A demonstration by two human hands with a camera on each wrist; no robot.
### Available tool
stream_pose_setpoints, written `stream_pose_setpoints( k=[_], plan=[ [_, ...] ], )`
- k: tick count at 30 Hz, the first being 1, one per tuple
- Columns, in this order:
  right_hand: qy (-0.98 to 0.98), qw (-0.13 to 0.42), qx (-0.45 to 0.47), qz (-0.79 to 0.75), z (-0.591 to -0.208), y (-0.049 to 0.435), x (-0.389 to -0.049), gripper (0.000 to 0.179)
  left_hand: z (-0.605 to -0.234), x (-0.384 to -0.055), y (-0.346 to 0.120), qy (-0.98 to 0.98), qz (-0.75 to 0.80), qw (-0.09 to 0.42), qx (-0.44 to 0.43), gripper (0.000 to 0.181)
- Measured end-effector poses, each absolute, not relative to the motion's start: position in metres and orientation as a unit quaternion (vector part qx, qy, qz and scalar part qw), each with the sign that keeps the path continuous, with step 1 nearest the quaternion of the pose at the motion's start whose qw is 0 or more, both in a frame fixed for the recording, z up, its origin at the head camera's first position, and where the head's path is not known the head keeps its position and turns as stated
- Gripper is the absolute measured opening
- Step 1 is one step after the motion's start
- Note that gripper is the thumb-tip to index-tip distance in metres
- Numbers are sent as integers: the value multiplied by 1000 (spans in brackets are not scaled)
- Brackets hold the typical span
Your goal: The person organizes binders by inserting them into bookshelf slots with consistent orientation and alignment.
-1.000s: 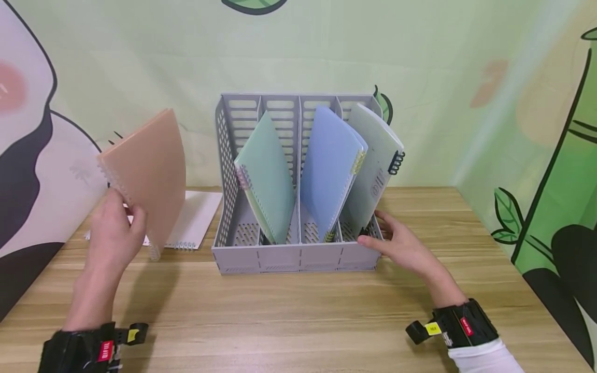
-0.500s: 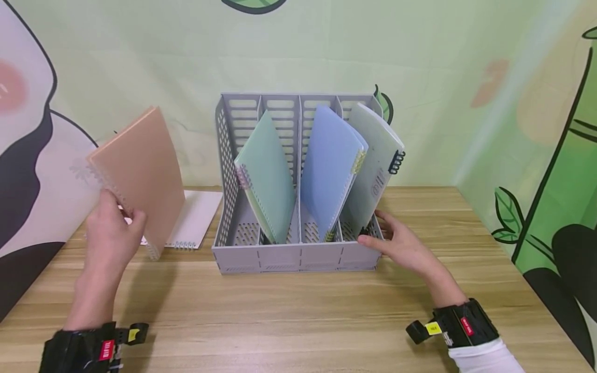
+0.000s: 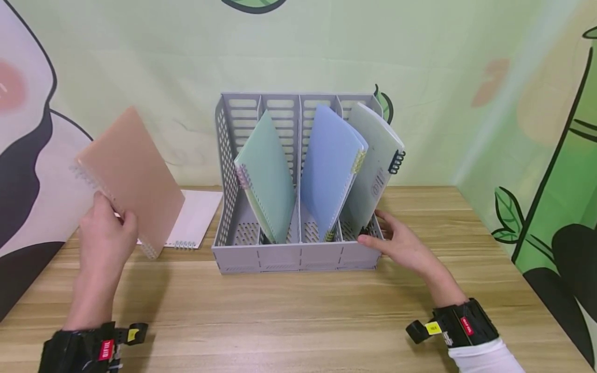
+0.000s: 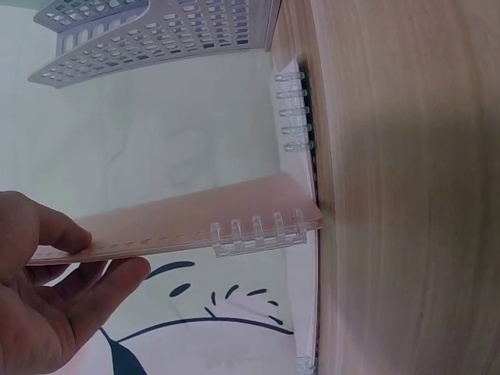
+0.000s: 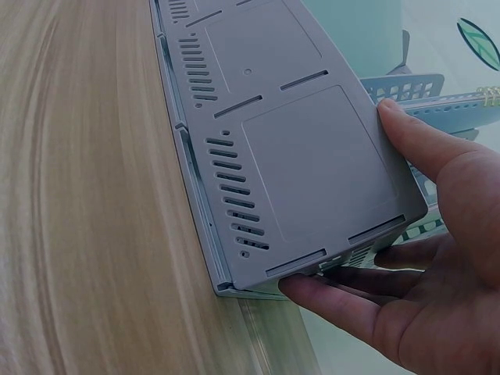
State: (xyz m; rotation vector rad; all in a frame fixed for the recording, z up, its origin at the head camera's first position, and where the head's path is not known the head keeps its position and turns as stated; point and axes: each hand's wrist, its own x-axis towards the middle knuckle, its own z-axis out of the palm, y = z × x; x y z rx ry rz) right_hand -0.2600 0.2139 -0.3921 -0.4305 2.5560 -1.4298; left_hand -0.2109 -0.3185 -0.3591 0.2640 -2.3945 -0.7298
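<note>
My left hand (image 3: 106, 230) pinches a salmon-pink spiral notebook (image 3: 132, 176) by its bound edge, thumb on one cover and fingers on the other. The notebook stands tilted left, its lower corner close over a white spiral notebook (image 3: 198, 215) lying on the table. The clear binding rings (image 4: 258, 234) show in the left wrist view. My right hand (image 3: 403, 241) grips the front right corner of a grey file rack (image 3: 280, 259), thumb at the front rim and fingers along the side (image 5: 375, 254). Green (image 3: 270, 181), blue (image 3: 328, 171) and grey-green (image 3: 370, 166) notebooks lean upright in its compartments.
The rack has slatted dividers and a perforated left wall (image 3: 226, 171), right of the white notebook. A wooden table (image 3: 298, 321) lies under everything. Behind it hangs a pale green printed cloth (image 3: 298, 52).
The pink notebook's top has tipped leftward, and its cover has turned more toward the head camera. My left hand has shifted slightly left with it. The right hand and rack have stayed put.
</note>
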Motion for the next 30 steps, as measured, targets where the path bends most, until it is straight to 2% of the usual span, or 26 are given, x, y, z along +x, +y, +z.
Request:
stream_pose_setpoints(
  k=[5,30],
  plan=[
    [861,94,-140,-479,-391,214,-260,96,-358,-211,-319,-908,-283,294,96,30],
    [864,89,-142,-474,-391,213,-260,95,-353,-207,-316,-903,-292,306,76,26]
  ],
)
